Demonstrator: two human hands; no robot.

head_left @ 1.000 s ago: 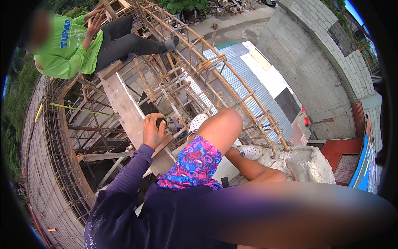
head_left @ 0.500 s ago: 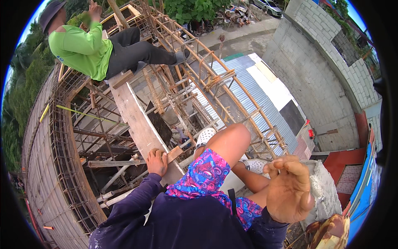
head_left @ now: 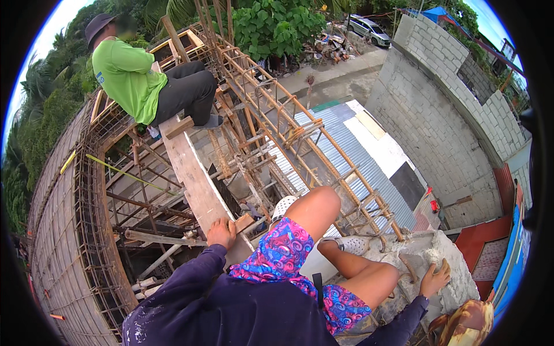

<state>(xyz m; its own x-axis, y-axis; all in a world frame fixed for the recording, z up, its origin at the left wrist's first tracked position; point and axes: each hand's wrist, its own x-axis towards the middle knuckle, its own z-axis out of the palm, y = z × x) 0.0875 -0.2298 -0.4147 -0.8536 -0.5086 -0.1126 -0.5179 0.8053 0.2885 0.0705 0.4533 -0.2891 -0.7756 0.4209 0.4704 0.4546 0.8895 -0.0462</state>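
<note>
My left hand (head_left: 221,232) leans on the near end of a long wooden plank (head_left: 199,185), its fingers slightly bent and lying by the right edge. Close to those fingers a short wood block (head_left: 244,222) sits at the plank's edge. At the right, my right hand (head_left: 435,279) rests on a rough grey concrete lump (head_left: 434,249) with its fingers apart and nothing in them. I sit with knees bent, wearing patterned shorts (head_left: 277,248) and white clogs (head_left: 352,245).
A person in a green shirt (head_left: 128,75) sits at the plank's far end. Rebar cages (head_left: 92,230) curve along the left, and a tied rebar beam (head_left: 320,147) runs ahead. Scaffold poles (head_left: 164,237) cross the drop below. A corrugated roof (head_left: 340,155) lies lower, beside a block wall (head_left: 427,109).
My right hand has come down from its raised position onto the concrete. My left hand stays on the plank. The other person has lowered an arm and drawn a leg back.
</note>
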